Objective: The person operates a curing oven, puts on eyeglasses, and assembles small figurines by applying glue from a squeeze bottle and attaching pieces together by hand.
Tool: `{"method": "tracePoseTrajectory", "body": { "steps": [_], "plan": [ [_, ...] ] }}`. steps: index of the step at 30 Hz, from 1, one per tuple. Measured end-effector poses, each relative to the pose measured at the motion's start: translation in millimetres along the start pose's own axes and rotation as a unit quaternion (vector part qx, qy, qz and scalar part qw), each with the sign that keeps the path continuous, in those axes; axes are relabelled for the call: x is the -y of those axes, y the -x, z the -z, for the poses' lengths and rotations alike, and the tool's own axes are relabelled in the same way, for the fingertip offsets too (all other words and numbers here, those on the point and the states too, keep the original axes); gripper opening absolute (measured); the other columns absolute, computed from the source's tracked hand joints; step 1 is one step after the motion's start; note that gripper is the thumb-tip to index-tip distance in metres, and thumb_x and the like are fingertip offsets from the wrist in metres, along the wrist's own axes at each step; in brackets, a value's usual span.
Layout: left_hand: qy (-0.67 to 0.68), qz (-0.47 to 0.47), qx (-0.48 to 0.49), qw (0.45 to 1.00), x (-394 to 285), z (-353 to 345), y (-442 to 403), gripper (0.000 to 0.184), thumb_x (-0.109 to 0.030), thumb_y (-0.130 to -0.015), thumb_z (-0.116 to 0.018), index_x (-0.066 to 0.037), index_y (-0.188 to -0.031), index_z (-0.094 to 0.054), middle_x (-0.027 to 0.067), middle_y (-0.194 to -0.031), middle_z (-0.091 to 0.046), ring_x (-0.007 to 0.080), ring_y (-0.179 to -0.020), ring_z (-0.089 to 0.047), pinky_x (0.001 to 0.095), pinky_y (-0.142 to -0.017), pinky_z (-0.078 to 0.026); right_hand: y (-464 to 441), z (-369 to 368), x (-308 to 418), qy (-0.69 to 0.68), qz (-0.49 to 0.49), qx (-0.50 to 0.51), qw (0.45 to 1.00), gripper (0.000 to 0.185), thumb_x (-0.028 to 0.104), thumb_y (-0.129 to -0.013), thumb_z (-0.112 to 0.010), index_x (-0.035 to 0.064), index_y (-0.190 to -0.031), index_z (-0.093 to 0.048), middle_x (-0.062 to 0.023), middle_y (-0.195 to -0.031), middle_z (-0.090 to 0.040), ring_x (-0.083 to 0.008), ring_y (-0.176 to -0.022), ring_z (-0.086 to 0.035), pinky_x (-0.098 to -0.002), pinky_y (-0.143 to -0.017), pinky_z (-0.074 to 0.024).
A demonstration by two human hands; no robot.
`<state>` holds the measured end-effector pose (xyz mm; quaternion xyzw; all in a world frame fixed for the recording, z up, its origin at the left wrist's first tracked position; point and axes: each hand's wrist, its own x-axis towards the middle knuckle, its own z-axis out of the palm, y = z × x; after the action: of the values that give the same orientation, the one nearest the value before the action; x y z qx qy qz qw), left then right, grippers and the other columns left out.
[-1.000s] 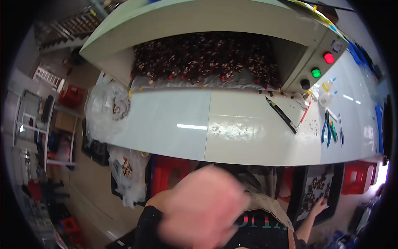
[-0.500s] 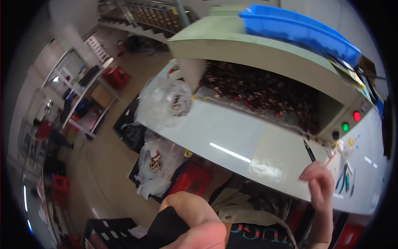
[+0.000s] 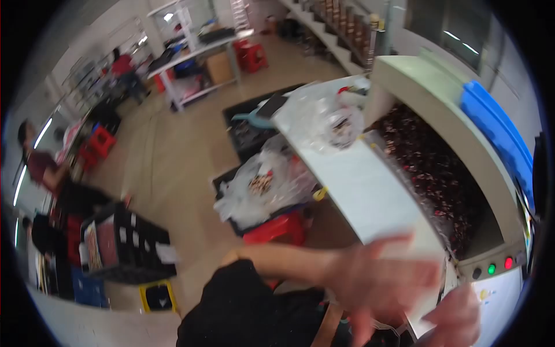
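My left hand [image 3: 378, 280] is stretched across in front of my body, smeared by motion, with its fingers spread and nothing seen in them. Close to it on the right, my right hand [image 3: 457, 317] is also blurred; its fingers look bent, and whether they hold anything I cannot make out. Both hands are over the near end of the white worktable [image 3: 370, 185]. Behind the table surface stands a pale housing [image 3: 451, 92] with a wide opening, filled with many small dark red and copper-coloured pieces [image 3: 428, 173].
A clear plastic bag [image 3: 312, 118] lies on the table's far end. Another bag [image 3: 277, 182] with small pieces rests lower, above a red stool [image 3: 277, 230]. A blue bin [image 3: 497, 139] tops the housing. Black crates [image 3: 130, 243] stand left. Two people [image 3: 46, 170] are farther off.
The view has swung left, so the floor and a person at left show more. My left hand has come up and reached rightward with spread fingers. My right hand appears lower in view.
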<state>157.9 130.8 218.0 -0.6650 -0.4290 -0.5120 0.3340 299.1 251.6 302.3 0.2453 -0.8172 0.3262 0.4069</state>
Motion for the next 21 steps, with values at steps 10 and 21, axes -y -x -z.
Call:
{"method": "tracePoseTrajectory", "body": {
  "steps": [10, 21],
  "plan": [
    [-0.357, 0.254, 0.047, 0.898, 274.7, 92.6, -68.2, 0.077, -0.02, -0.083, -0.06, 0.002, -0.144, -0.018, 0.0063, -0.073, -0.065, 0.0248, -0.071, -0.064, 0.0448, -0.087, -0.043, 99.6, -65.3, -134.1, -0.072, -0.418, 0.016, 0.905, 0.018, 0.017, -0.097, -0.054, 0.0002, -0.09, -0.055, -0.0019, -0.071, -0.055, -0.0086, -0.067, -0.054, -0.0228, -0.064, -0.0443],
    [-0.487, 0.478, 0.078, 0.727, 318.2, 162.6, -146.6, 0.061, -0.013, -0.093, -0.042, -0.03, -0.148, -0.021, 0.0154, -0.117, -0.062, 0.0266, -0.109, -0.06, 0.0416, -0.093, -0.046, 144.8, -100.2, -145.9, -0.05, -0.47, -0.06, 0.879, 0.016, 0.015, -0.095, -0.054, 0.0003, -0.088, -0.055, -0.0005, -0.072, -0.052, -0.0076, -0.066, -0.049, -0.0227, -0.062, -0.0413]
  ]
}}
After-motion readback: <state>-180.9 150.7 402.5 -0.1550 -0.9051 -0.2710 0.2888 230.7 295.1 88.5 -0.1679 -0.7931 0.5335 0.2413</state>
